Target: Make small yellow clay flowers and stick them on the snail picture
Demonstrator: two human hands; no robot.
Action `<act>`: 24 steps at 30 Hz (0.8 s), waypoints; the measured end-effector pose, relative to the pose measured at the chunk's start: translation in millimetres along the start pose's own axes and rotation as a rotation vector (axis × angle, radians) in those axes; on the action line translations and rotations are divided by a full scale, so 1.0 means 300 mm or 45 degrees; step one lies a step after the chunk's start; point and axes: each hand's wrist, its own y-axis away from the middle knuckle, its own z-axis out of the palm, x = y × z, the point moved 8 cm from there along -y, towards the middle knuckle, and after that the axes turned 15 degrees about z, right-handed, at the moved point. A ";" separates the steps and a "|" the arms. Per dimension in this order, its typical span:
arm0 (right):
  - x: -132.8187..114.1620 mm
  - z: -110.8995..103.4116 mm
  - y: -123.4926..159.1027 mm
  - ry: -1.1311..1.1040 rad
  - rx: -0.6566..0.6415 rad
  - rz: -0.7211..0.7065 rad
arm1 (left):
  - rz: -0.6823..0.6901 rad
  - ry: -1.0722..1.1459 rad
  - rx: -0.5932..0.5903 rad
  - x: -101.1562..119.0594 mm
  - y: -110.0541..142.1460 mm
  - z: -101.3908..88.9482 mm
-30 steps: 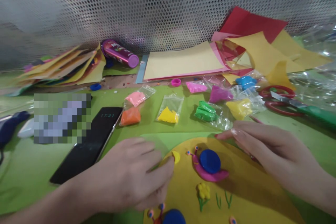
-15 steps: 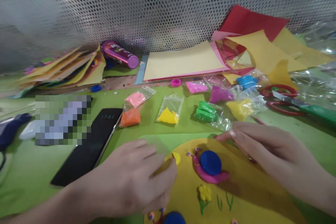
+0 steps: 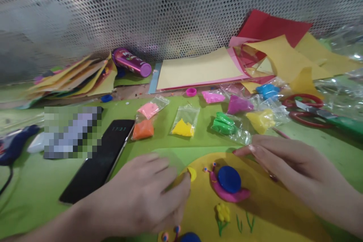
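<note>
My left hand (image 3: 144, 193) is closed over the left side of an orange-yellow sheet (image 3: 204, 196), its fingers curled together at the edge of a small round yellow clay piece (image 3: 193, 174). My right hand (image 3: 295, 174) lies open on the sheet's upper right, fingers stretched leftward and holding nothing visible. Between the hands sits a pink clay snail (image 3: 233, 196) with a blue bottle cap (image 3: 229, 179) for its shell. Below it are a yellow clay flower (image 3: 223, 212) and thin green clay blades (image 3: 249, 222). A second blue cap (image 3: 190, 237) is cut off by the bottom edge.
Bagged clay in yellow (image 3: 183, 127), orange (image 3: 143, 130) and green (image 3: 224, 123) lies beyond the sheet. A black phone (image 3: 98, 162) is left, red-handled scissors (image 3: 309, 119) right. Paper sheets (image 3: 198, 68) and a purple tumbler (image 3: 132, 62) stand before a perforated metal panel (image 3: 204, 11).
The whole view has shifted slightly, so things appear a little lower and further right. My left fingers have drawn back slightly over the yellow piece, showing more of it. My right hand stays put.
</note>
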 end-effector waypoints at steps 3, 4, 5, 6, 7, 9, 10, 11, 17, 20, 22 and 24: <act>-0.003 -0.002 0.002 0.001 0.010 -0.013 | -0.012 0.001 -0.003 -0.004 -0.004 0.002; -0.006 -0.004 0.002 0.005 0.022 -0.025 | -0.014 0.003 -0.007 -0.005 -0.007 0.003; -0.010 -0.006 0.002 0.010 0.033 -0.041 | -0.015 0.004 -0.012 -0.006 -0.010 0.003; -0.015 -0.006 0.002 0.016 0.037 -0.054 | -0.014 0.004 -0.015 -0.007 -0.013 0.002; -0.019 -0.006 0.001 0.016 0.040 -0.065 | -0.010 0.001 -0.015 -0.006 -0.015 0.001; -0.021 -0.005 -0.001 0.001 0.036 -0.064 | -0.007 -0.013 -0.015 -0.007 -0.016 -0.003; -0.020 -0.005 -0.002 -0.007 0.032 -0.056 | -0.006 -0.022 -0.015 -0.007 -0.015 -0.005; -0.018 -0.003 -0.003 -0.008 0.023 -0.048 | -0.007 -0.032 -0.013 -0.007 -0.013 -0.006; -0.007 -0.002 0.001 0.056 0.030 -0.051 | -0.006 -0.018 -0.013 -0.002 -0.015 -0.005; -0.005 -0.003 0.003 0.055 0.049 -0.075 | -0.016 -0.008 -0.005 -0.002 -0.019 -0.004; -0.005 0.000 0.002 0.052 0.050 -0.080 | -0.016 -0.008 0.000 -0.003 -0.017 -0.003; -0.010 0.003 -0.001 0.044 0.046 -0.083 | -0.020 -0.011 -0.003 -0.008 -0.009 0.000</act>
